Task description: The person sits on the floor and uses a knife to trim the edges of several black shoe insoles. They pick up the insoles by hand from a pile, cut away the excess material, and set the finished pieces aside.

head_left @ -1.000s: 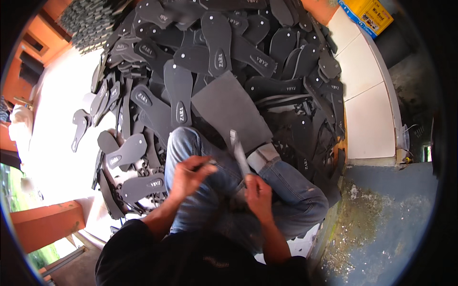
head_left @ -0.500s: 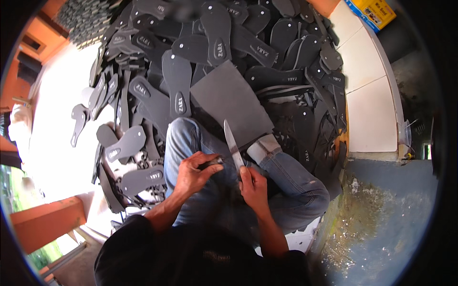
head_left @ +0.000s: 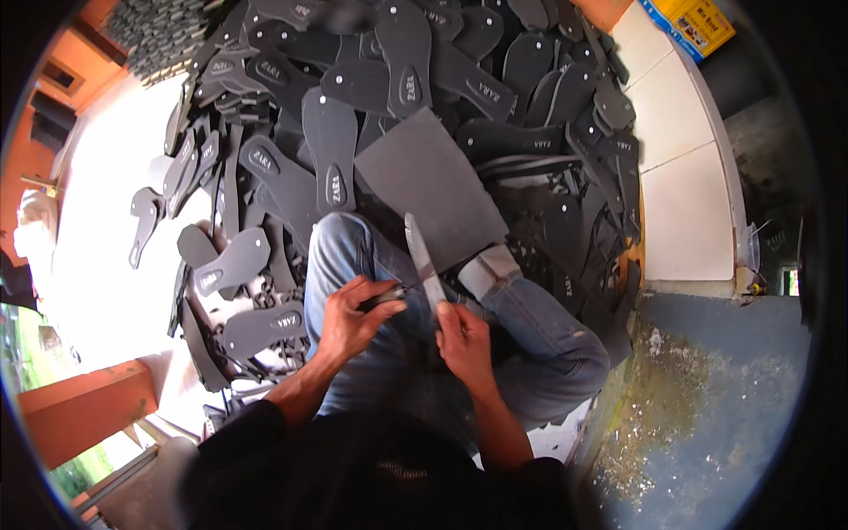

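Observation:
In my right hand (head_left: 465, 343) is a knife (head_left: 422, 256), its long pale blade pointing up and away from me. My left hand (head_left: 347, 320) is closed around a short dark tool (head_left: 387, 296); a thin part of it reaches to the knife's blade and seems to touch it. What kind of tool it is cannot be made out. Both hands are over my lap, above my jeans (head_left: 340, 252). Just beyond the knife lies a dark grey rectangular sheet (head_left: 433, 181).
A large heap of dark grey sandal soles (head_left: 329, 155) spreads ahead and left, with thin offcuts among them. Low white tiles (head_left: 685, 203) edge the right, near a yellow container (head_left: 698, 26). An orange post (head_left: 88, 411) stands at lower left.
The knife has tilted further left, and its blade now crosses the tool in my left hand. Both hands have shifted slightly left. The sheet lies where it was.

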`<state>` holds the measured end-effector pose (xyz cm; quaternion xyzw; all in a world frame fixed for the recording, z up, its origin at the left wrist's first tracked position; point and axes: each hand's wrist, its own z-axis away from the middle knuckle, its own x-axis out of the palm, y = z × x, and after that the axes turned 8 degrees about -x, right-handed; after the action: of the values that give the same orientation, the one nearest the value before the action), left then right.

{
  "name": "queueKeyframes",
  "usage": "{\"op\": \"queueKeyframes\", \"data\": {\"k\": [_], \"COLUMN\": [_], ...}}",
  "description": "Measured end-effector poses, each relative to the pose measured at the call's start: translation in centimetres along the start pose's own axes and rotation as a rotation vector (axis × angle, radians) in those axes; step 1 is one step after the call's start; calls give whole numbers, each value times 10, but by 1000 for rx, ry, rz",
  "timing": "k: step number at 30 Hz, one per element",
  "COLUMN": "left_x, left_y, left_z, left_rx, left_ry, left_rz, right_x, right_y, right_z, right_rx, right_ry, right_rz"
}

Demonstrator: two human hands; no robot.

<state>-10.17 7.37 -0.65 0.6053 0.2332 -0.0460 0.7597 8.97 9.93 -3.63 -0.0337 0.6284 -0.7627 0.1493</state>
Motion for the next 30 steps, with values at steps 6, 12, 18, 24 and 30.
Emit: {"op": "queueKeyframes", "data": {"k": [6,12,18,24,30], "left_x": [-20,-21,-94,-74,59], "left_y": [-8,-2,-94,-86,-57], "left_z": [4,1,3,-31,-93], "left_rx": [-477,-372,-436,-212,-447], "left_ry": [-246,-62,438,473,53], "left_rz": [408,318,1,-198,710], "right_x": [10,8,-41,-46,-46], "right_y": [-29,-11,7,40,36], "right_z": [-3,-9,-4,25,45], "right_rx": [-430,-251,71,-43,-101], "right_ry": [95,62,115,286,396], "right_rz": [377,425,110,364,370]}}
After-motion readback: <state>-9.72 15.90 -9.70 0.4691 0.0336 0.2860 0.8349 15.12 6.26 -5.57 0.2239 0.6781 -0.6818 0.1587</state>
